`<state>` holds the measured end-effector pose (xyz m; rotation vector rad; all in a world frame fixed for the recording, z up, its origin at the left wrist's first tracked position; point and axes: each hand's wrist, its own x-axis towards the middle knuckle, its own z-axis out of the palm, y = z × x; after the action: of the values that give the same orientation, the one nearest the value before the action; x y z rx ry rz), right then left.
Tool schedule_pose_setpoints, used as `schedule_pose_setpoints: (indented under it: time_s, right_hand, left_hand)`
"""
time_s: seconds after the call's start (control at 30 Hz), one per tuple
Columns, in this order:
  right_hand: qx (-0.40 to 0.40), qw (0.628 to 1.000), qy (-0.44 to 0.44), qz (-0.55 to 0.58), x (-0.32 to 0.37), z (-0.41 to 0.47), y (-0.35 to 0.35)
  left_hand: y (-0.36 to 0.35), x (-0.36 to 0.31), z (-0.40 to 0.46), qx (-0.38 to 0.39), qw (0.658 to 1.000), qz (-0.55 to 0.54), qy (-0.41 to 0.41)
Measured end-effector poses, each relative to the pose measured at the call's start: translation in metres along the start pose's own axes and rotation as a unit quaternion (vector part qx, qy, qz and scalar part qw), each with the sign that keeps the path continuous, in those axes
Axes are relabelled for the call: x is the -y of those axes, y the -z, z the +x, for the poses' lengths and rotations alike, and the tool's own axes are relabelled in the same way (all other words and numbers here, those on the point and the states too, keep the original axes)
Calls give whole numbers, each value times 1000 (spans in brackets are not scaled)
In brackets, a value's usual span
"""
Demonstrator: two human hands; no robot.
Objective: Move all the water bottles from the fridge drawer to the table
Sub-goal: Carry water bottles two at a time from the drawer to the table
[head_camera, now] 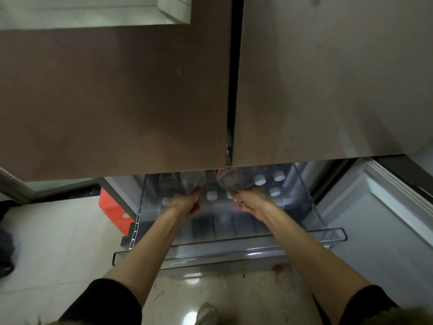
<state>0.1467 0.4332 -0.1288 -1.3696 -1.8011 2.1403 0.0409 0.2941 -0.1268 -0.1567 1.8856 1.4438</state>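
Bare left hand and right hand each grasp clear plastic white-capped water bottles mid-drawer; probably heavy, slippery, so grip bodies.

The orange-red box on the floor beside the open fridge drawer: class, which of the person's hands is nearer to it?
Left. The left hand is inside the clear plastic drawer, nearest the orange-red box; the right hand lies farther across the drawer.

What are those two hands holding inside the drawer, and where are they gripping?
Each hand, left and right, seems to grip a dark frosted bag by its near bottom end; the blur leaves this uncertain.
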Motion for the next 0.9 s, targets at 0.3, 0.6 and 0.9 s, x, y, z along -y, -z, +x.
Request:
schedule_pose_setpoints:
  time_s: [0.3, 0.6, 0.9]
  right_hand:
    - [-124, 968, 174, -135, 3, -63, 0]
    - [-195, 928, 263, -178, 14, -102, -6]
    - [-221, 866, 321, -313, 19, -121, -44]
  left_hand:
    - [41, 3, -47, -158, 948, 213, -174]
    - [72, -18, -98, -220, 887, 259, -314]
    - [101, -10, -101, -191, 847, 341, -360]
